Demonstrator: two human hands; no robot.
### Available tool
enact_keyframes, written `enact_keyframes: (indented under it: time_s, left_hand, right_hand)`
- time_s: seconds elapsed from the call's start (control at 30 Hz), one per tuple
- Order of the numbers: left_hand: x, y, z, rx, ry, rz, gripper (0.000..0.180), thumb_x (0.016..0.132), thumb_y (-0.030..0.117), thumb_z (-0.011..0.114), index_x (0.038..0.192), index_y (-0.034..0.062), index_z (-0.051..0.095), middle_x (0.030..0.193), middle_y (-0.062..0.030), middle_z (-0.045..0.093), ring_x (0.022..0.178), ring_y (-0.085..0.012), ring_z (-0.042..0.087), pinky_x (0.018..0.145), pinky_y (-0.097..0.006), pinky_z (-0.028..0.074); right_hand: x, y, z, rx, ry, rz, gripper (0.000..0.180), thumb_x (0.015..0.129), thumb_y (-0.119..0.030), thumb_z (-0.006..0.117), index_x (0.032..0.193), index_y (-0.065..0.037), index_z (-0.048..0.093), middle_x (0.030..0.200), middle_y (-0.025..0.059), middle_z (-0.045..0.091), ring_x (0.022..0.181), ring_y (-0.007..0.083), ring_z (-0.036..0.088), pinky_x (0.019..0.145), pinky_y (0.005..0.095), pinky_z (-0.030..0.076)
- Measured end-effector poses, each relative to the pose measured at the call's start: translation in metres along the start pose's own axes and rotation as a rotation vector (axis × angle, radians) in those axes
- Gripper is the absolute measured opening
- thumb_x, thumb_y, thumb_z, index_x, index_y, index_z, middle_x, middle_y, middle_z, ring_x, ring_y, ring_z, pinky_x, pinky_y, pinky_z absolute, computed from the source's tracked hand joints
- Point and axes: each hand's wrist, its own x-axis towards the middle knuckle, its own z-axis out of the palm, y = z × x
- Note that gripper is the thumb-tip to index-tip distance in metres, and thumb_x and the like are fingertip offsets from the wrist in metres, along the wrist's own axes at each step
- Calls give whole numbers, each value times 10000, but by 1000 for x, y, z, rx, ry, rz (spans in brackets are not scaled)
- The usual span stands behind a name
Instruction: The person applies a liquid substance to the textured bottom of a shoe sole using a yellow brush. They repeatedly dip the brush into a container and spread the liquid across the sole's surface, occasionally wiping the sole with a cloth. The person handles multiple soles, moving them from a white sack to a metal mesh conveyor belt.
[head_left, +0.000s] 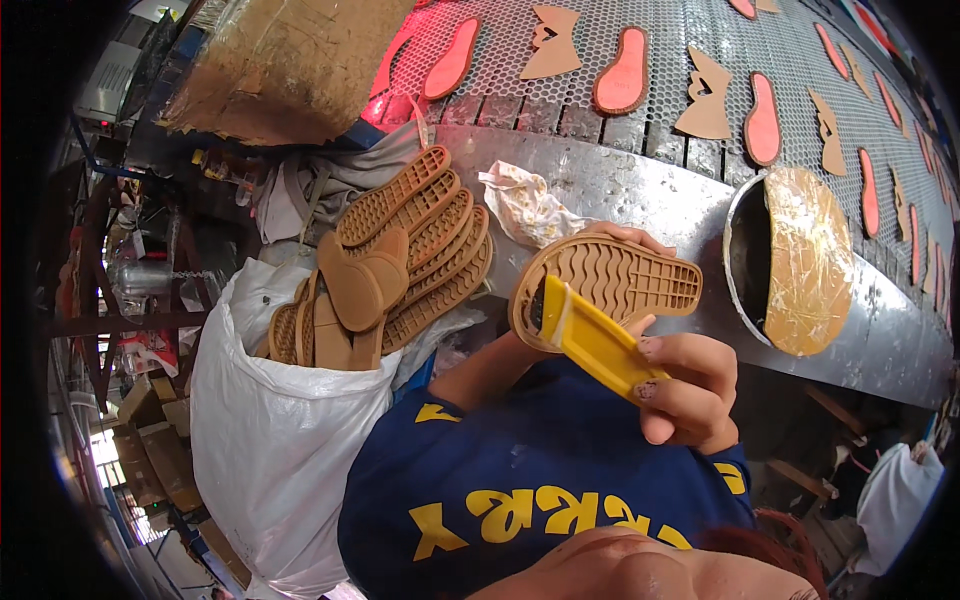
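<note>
A tan rubber shoe sole (625,278) with a wavy tread faces me, held up in front of my chest. My left hand (628,235) grips it from behind, and only the fingertips show over its top edge. My right hand (690,388) is shut on a yellow flat-handled brush (598,345). The brush's dark tip rests on the heel end of the sole. My blue shirt with yellow lettering (520,480) fills the lower middle.
A white sack (280,440) at the left holds several tan soles, with a fanned stack of soles (425,235) on top. Beyond it is a metal ledge (640,185) with a crumpled rag (525,205) and a round glue-stained can (795,260). A mesh belt (660,40) carries red insoles and tan cutouts.
</note>
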Motion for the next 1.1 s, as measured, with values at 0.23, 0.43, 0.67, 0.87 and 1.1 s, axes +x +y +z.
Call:
enact_keyframes:
  time_s: [0.23, 0.43, 0.67, 0.87, 1.1]
  left_hand:
    - [-4, -9, -1, -151, 72, -67, 393, 935, 248, 488, 1278, 88, 383, 1264, -173, 420, 1250, -283, 387, 1050, -459, 339]
    - [-4, -4, -5, 62, 45, -84, 395, 923, 273, 503, 1267, 106, 403, 1261, -162, 422, 1231, -290, 408, 1036, -451, 355]
    - [-3, 16, 1, 533, -55, -75, 589, 791, 151, 674, 1293, 129, 364, 1335, -91, 397, 1227, -214, 420, 1084, -404, 273]
    - [-5, 32, -17, 568, 16, -90, 635, 822, 245, 665, 1343, 97, 334, 1255, -96, 518, 1196, -186, 481, 1076, -422, 294]
    - [-25, 86, -51, 129, 260, 217, 702, 898, 515, 476, 1382, 49, 270, 1250, -217, 457, 954, -295, 567, 629, -373, 536]
  right_hand:
    - [-4, 5, 7, 35, -55, -116, 372, 897, -386, 563, 950, -18, 553, 1053, 226, 529, 846, 239, 579, 682, 272, 503]
    - [3, 8, 11, 143, -124, -157, 294, 880, -271, 621, 928, 5, 531, 1058, 240, 532, 696, 270, 621, 570, 342, 531]
    - [-14, 1, -18, -260, 47, 82, 365, 933, -405, 494, 851, -50, 514, 939, 185, 606, 789, 263, 597, 661, 348, 492]
    - [-52, 35, -32, -503, 573, 342, 295, 932, -303, 533, 931, -10, 561, 1008, 179, 569, 924, 261, 566, 802, 345, 467]
    - [-76, 69, 4, -572, 284, 402, 231, 849, -133, 657, 1051, -20, 661, 1098, 167, 511, 970, 258, 581, 841, 340, 497]
